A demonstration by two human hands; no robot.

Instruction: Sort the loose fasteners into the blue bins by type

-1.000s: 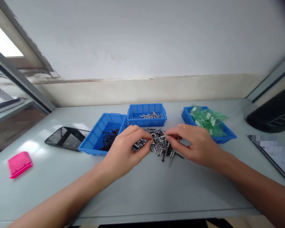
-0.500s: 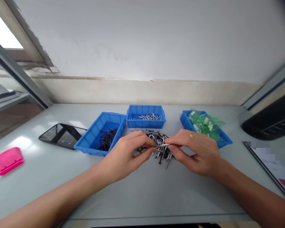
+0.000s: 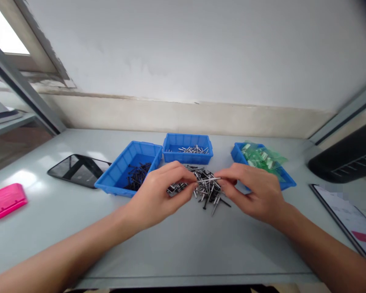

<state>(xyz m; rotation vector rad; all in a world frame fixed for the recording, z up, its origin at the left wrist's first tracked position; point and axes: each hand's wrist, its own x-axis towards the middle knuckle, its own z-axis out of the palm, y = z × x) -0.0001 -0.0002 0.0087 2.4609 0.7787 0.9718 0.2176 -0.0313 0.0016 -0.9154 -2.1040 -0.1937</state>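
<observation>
A loose pile of silver and black nails point(image 3: 208, 190) lies on the grey table point(image 3: 183, 252). My left hand point(image 3: 158, 195) is curled shut around a bunch of silver nails point(image 3: 176, 188) at the pile's left edge. My right hand point(image 3: 256, 193) pinches one silver nail point(image 3: 212, 179) between thumb and forefinger, its tip pointing toward the left hand. Behind the pile stand three blue trays: the left one point(image 3: 122, 179) holds black nails, the middle one point(image 3: 187, 147) silver nails, the right one point(image 3: 236, 152) green plastic bags point(image 3: 262, 156).
A black phone point(image 3: 76, 170) lies face up at the left, with a pink case point(image 3: 6, 199) farther left. A tablet point(image 3: 350, 221) sits at the right edge, a black device point(image 3: 347, 156) behind it. A wall closes off the back.
My right hand has lifted one silver nail from the pile and brought it toward the left hand's bunch. The view has shifted slightly.
</observation>
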